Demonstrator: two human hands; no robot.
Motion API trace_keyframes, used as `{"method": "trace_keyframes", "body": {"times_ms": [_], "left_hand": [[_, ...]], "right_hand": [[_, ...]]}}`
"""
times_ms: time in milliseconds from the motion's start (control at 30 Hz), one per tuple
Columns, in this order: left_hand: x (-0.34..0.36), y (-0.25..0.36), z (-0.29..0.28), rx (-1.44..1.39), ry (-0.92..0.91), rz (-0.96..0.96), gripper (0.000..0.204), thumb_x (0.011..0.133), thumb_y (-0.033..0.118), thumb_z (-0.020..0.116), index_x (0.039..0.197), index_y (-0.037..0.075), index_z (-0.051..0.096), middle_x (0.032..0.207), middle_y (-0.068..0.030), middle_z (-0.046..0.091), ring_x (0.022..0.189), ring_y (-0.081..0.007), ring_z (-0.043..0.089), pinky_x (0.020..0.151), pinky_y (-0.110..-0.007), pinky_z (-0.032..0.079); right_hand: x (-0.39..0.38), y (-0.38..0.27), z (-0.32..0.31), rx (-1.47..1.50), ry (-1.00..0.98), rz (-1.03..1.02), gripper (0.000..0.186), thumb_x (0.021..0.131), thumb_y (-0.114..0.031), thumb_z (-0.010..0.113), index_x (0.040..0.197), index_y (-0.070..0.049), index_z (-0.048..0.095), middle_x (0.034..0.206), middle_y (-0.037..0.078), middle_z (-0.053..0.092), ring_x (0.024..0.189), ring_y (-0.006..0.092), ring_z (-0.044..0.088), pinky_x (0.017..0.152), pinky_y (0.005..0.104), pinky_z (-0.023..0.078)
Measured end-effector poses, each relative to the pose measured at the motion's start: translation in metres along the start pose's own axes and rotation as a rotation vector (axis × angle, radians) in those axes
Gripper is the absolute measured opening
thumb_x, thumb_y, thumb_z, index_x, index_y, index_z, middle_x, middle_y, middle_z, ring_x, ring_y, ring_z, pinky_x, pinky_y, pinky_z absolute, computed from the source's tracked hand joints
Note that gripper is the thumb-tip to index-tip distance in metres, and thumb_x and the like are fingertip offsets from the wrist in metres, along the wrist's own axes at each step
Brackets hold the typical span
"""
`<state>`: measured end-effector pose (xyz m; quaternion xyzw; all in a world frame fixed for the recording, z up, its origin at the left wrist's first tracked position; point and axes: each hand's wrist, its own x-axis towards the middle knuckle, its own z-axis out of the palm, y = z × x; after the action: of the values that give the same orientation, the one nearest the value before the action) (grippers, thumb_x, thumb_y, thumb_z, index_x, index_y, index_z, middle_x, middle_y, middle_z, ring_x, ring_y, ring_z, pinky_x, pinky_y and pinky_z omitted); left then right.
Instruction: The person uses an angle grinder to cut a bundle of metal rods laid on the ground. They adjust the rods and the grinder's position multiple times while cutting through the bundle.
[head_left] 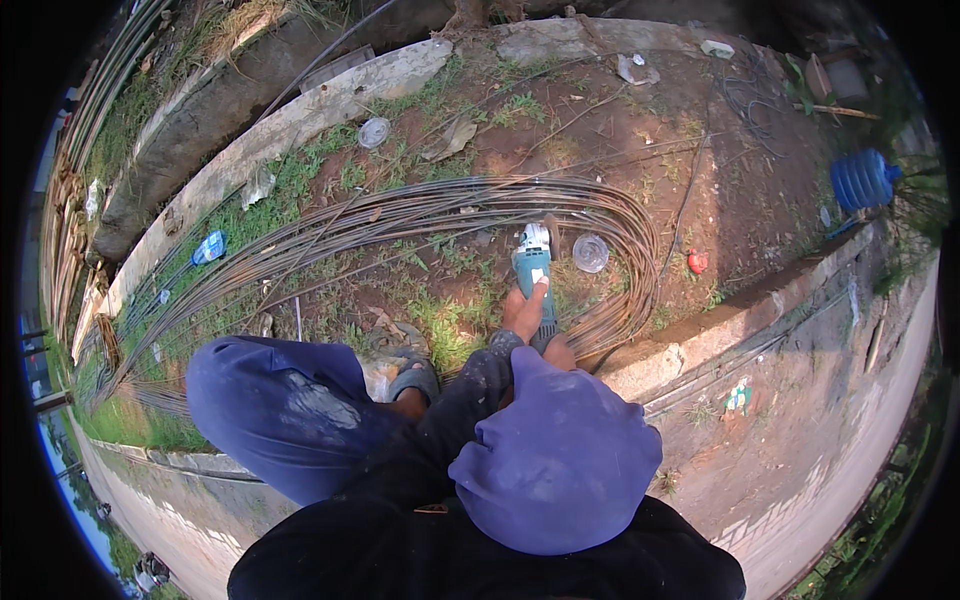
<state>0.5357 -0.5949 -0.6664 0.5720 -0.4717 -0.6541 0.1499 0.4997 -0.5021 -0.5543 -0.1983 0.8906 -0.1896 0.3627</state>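
- Left hand point(522, 314): wrapped around the teal-bodied angle grinder point(533, 262), out beyond the knees.
- Right hand: cannot tell its state — the purple-clad right knee point(560, 460) blocks that area.
- Grinder's head: at the inner edge of the long looped bundle of rusty metal rods point(637, 245); contact unclear.
- Clear round plastic container point(590, 253): just right of the head — tight there.
- Brown soil point(755, 215) opens beyond the loop, toward the blue ribbed plastic jug point(862, 181).
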Motion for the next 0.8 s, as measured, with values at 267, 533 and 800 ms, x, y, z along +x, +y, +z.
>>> {"method": "trace_keyframes", "body": {"times_ms": [267,533,800], "left_hand": [[-0.035,0.05,0.031,-0.047,-0.155,0.142,0.04,0.091,0.04,0.063,0.098,0.0,0.063,0.083,-0.0089,0.064,0.074,-0.0175,0.06,0.069,-0.035,0.048],[0.003,0.1,0.018,-0.245,-0.25,0.066,0.065,0.096,0.057,0.049,0.121,-0.002,0.05,0.106,-0.0135,0.062,0.092,-0.0194,0.06,0.081,-0.035,0.049],[0.076,0.088,-0.03,-0.124,-0.077,-0.015,0.05,0.097,0.034,0.058,0.122,-0.008,0.047,0.098,-0.014,0.063,0.075,-0.019,0.063,0.059,-0.033,0.052]], "right_hand": [[-0.022,-0.004,-0.033,-0.065,0.09,0.027,0.056,0.079,-0.037,0.072,0.098,0.011,0.051,0.087,0.036,0.063,0.087,0.0499,0.064,0.076,0.0532,0.05],[0.022,0.007,-0.054,-0.081,0.227,-0.083,0.052,0.079,-0.027,0.07,0.104,0.011,0.046,0.084,0.034,0.064,0.083,0.0501,0.064,0.073,0.0537,0.051],[0.051,0.024,-0.09,-0.199,0.338,-0.171,0.048,0.08,-0.029,0.069,0.1,0.006,0.043,0.074,0.03,0.063,0.073,0.0479,0.064,0.066,0.0547,0.052]]}}
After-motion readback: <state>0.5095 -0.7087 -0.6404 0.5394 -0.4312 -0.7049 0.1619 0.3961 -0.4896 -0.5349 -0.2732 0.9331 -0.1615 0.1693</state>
